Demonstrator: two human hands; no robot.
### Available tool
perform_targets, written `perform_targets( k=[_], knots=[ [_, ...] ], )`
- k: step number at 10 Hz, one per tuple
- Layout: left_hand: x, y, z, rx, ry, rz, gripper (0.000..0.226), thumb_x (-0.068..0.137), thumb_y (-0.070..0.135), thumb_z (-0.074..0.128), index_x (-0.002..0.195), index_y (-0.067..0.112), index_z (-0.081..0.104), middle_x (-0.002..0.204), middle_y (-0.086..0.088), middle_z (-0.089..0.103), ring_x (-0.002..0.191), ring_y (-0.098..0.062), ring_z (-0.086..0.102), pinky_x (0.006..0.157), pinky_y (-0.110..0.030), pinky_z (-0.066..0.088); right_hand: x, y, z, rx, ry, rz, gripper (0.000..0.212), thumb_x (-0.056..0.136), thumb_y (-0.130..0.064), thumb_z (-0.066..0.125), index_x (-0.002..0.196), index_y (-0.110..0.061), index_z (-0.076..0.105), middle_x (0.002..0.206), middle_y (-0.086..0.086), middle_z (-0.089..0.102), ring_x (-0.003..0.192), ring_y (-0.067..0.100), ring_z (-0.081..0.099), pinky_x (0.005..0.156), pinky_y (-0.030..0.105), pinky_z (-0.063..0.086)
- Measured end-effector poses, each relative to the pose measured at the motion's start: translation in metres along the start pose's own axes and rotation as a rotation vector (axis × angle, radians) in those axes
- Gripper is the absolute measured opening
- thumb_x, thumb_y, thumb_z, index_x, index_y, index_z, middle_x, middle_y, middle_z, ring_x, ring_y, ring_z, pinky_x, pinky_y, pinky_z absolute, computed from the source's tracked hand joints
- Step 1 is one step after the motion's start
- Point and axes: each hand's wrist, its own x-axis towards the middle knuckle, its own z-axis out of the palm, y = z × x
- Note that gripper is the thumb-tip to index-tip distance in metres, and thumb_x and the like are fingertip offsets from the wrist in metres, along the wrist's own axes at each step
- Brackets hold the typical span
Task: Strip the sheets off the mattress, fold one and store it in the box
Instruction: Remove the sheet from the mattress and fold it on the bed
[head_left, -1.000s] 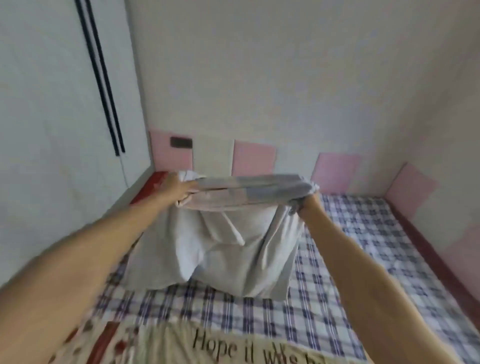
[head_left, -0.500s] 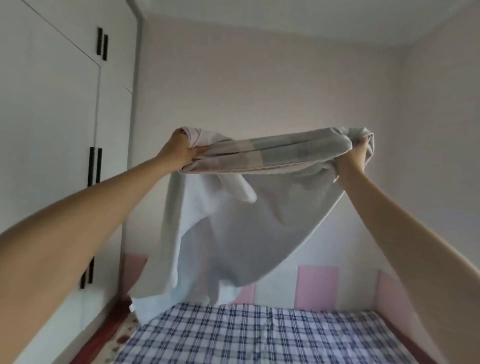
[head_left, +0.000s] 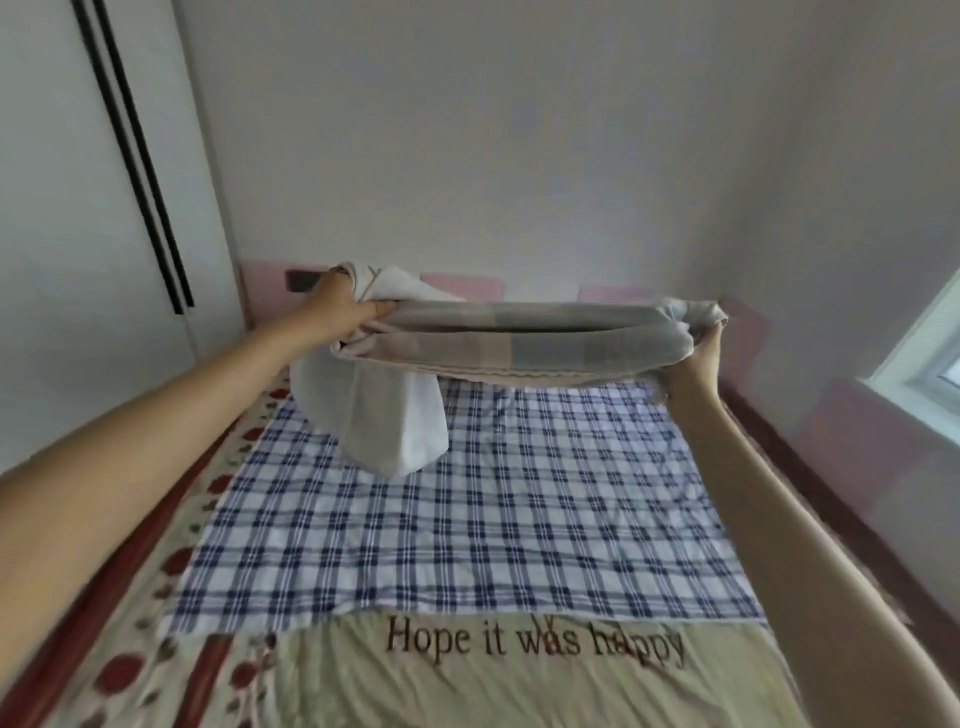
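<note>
Left hand (head_left: 340, 304) grip: clenched on grey striped fabric sheet (head_left: 519, 340).
Right hand (head_left: 701, 353) grip: opposite end grasped.
Sheet: held above blue-checked bedsheet (head_left: 467, 519).

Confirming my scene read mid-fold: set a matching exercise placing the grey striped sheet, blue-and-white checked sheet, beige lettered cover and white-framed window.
Things:
1 grey striped sheet
2 blue-and-white checked sheet
3 beige lettered cover
4 white-framed window

Places:
A right edge of view
B spread flat, mid-view
C between left hand and right hand
D nearest the camera

Pairs: 1-C, 2-B, 3-D, 4-A.
</note>
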Motion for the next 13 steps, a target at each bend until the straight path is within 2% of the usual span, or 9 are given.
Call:
perform_targets(
  k=[1, 3, 4, 5, 7, 8, 10, 11, 13],
  knots=[
    [-0.049, -0.056, 0.046, -0.009, -0.142, -0.147, 0.042, 0.086, 0.027, 0.067, 0.114, -0.001, 0.054, 0.093, -0.015, 0.063, 0.074, -0.025, 0.060, 0.066, -0.032, 0.048, -0.048, 0.061, -0.013, -0.120, -0.006, 0.160, 0.042, 0.075, -0.044, 0.056, 0.106, -0.021, 0.038, 0.099, 0.014, 0.059, 0.068, 0.021, 0.056, 0.039, 0.019, 0.044],
    [-0.135, -0.125, 0.111, -0.009, -0.278, -0.351, 0.024, 0.088, 0.028, 0.065, 0.082, 0.009, 0.051, 0.074, -0.011, 0.059, 0.058, -0.019, 0.059, 0.049, -0.024, 0.042, -0.124, 0.149, -0.030, -0.267, 0.015, 0.422, 0.026, 0.089, -0.018, 0.054, 0.111, -0.022, 0.040, 0.098, 0.000, 0.054, 0.075, 0.013, 0.055, 0.044, 0.016, 0.045],
    [-0.179, -0.163, 0.139, -0.067, -0.415, -0.430, 0.024, 0.092, 0.025, 0.060, 0.113, 0.021, 0.049, 0.084, -0.022, 0.065, 0.065, -0.022, 0.065, 0.051, -0.027, 0.042, -0.166, 0.186, -0.038, -0.311, 0.036, 0.559, 0.035, 0.091, -0.016, 0.055, 0.122, -0.017, 0.040, 0.100, -0.001, 0.053, 0.078, 0.010, 0.053, 0.052, 0.016, 0.046],
    [-0.209, -0.187, 0.159, -0.044, -0.438, -0.613, 0.028, 0.091, 0.032, 0.059, 0.100, 0.007, 0.049, 0.077, -0.015, 0.061, 0.079, -0.030, 0.061, 0.057, -0.029, 0.039, -0.190, 0.211, -0.046, -0.357, 0.061, 0.673, 0.019, 0.093, -0.018, 0.050, 0.109, -0.019, 0.039, 0.097, 0.002, 0.050, 0.066, 0.008, 0.048, 0.043, 0.013, 0.042],
    [-0.270, -0.219, 0.191, -0.027, -0.516, -0.873, 0.047, 0.092, 0.025, 0.059, 0.125, -0.005, 0.044, 0.096, -0.017, 0.059, 0.074, -0.023, 0.053, 0.050, -0.022, 0.036, -0.233, 0.243, -0.064, -0.485, 0.009, 0.906, 0.018, 0.096, -0.018, 0.046, 0.111, -0.016, 0.036, 0.074, 0.009, 0.051, 0.023, 0.006, 0.039, 0.025, 0.014, 0.027],
    [-0.299, -0.234, 0.202, -0.046, -0.540, -1.006, 0.062, 0.090, 0.023, 0.062, 0.137, -0.006, 0.034, 0.122, -0.023, 0.056, 0.090, -0.029, 0.056, 0.059, -0.025, 0.039, -0.250, 0.255, -0.077, -0.528, -0.032, 0.937, 0.022, 0.095, -0.008, 0.043, 0.116, -0.012, 0.038, 0.094, 0.015, 0.055, 0.039, 0.011, 0.050, 0.026, 0.014, 0.032],
    [-0.339, -0.252, 0.215, -0.198, -0.375, -1.276, 0.060, 0.090, 0.027, 0.062, 0.136, -0.005, 0.041, 0.139, -0.018, 0.045, 0.125, -0.032, 0.045, 0.094, -0.032, 0.038, -0.264, 0.271, -0.105, -0.660, -0.083, 1.068, 0.020, 0.095, -0.006, 0.047, 0.113, -0.009, 0.041, 0.084, 0.005, 0.053, 0.058, 0.014, 0.051, 0.048, 0.024, 0.047],
    [-0.354, -0.256, 0.220, -0.225, -0.310, -1.367, 0.044, 0.092, 0.025, 0.058, 0.122, -0.006, 0.055, 0.130, -0.019, 0.054, 0.115, -0.034, 0.052, 0.088, -0.034, 0.042, -0.269, 0.279, -0.132, -0.836, -0.272, 1.089, 0.041, 0.088, -0.006, 0.059, 0.127, -0.001, 0.046, 0.107, 0.015, 0.059, 0.069, 0.015, 0.049, 0.056, 0.016, 0.049],
    [-0.360, -0.244, 0.229, -0.271, -0.156, -1.400, 0.043, 0.091, 0.018, 0.059, 0.123, -0.010, 0.051, 0.125, -0.021, 0.057, 0.113, -0.035, 0.054, 0.088, -0.035, 0.043, -0.273, 0.279, -0.158, -0.953, -0.435, 1.028, 0.056, 0.084, -0.006, 0.066, 0.133, 0.001, 0.040, 0.102, 0.012, 0.057, 0.062, 0.006, 0.038, 0.042, 0.003, 0.040]
  ],
)
